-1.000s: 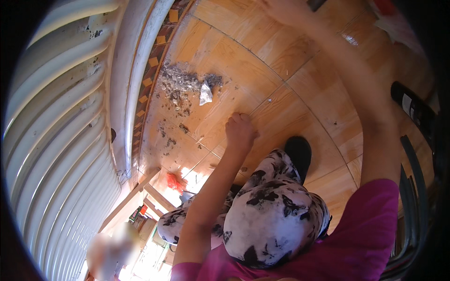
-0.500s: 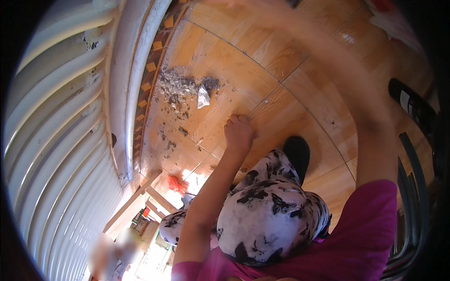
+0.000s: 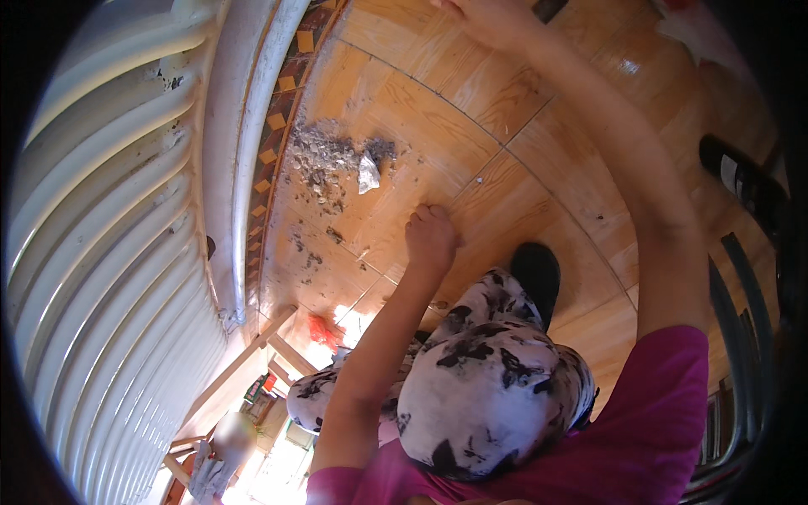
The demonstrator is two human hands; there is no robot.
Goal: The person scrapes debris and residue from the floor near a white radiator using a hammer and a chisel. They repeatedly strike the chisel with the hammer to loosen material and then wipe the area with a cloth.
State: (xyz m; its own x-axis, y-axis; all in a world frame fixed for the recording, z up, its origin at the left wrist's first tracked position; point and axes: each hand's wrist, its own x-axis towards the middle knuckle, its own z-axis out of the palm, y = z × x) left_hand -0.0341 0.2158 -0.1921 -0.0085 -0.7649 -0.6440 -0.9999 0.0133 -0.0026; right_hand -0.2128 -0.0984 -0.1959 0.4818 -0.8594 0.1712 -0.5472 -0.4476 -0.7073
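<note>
My left hand (image 3: 432,237) rests on the wood-look tile floor (image 3: 471,160), its fingers curled into a loose fist. Whatever it may hold is hidden. Ahead and left of it lies a heap of grey debris (image 3: 324,160), with a crumpled whitish scrap (image 3: 369,173) at its right side. My right hand (image 3: 497,21) reaches far forward at the top edge, partly cut off. One finger is stretched out there, and nothing shows in the hand. Close to its wrist lies a dark object (image 3: 549,8), only partly in view.
A ribbed white shutter (image 3: 109,210) rises at left beside a patterned tile border (image 3: 268,156). A dark bottle (image 3: 745,181) and metal tubes (image 3: 745,311) are at right. Nearer left are a wooden frame (image 3: 286,353), a red bag (image 3: 321,331) and a blurred person (image 3: 223,454).
My right hand and forearm, blurred before, show sharply now, and the hand reaches toward the top edge. The left fist stays in place. The person at lower left has shifted.
</note>
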